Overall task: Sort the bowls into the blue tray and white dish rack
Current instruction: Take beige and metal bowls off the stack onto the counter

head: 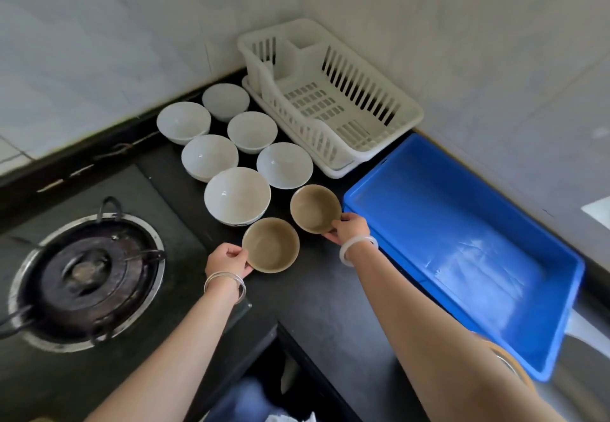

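Note:
Two brown bowls sit on the black counter. My left hand [227, 260] pinches the left rim of the nearer brown bowl [271, 245]. My right hand [350, 228] grips the right rim of the farther brown bowl [315, 207]. Behind them stand several white bowls, the largest [237, 194] closest to me and others such as one [284, 164] beside the rack. The white dish rack [330, 91] sits empty in the corner. The blue tray [462, 243], also empty, lies to the right of my right hand.
A gas burner [87, 273] with a dark ring is set into the hob on the left. Tiled walls [132, 25] close the corner behind the rack. The counter's front edge [297, 339] runs below my arms.

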{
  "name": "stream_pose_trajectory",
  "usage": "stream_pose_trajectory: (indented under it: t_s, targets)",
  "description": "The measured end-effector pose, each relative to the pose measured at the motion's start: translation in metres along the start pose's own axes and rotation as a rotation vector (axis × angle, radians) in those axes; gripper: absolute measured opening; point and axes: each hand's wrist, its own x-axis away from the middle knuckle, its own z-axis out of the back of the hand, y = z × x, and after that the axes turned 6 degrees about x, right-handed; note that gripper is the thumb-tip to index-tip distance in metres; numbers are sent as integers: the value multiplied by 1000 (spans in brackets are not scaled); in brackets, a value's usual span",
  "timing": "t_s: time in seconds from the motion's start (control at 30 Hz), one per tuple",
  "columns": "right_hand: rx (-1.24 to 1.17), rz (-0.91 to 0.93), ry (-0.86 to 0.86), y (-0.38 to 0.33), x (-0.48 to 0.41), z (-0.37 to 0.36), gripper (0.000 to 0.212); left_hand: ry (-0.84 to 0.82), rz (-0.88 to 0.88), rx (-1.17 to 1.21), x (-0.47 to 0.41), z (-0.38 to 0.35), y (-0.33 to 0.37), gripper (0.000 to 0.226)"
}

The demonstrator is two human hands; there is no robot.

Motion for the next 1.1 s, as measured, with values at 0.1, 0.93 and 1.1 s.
stream_pose_trajectory:
  t_s: [0.1,0.93,1.1]
  targets:
    - [18,-22,-2,0,-3,-4,39,7,6,12,-1,-1,1,19]
    - [196,122,-107,3,32,32,37,43,-291,-338,17,2,11,30]
    - [301,355,-16,27,77,93,23,-93,-445,-416,59,-24,17,22]
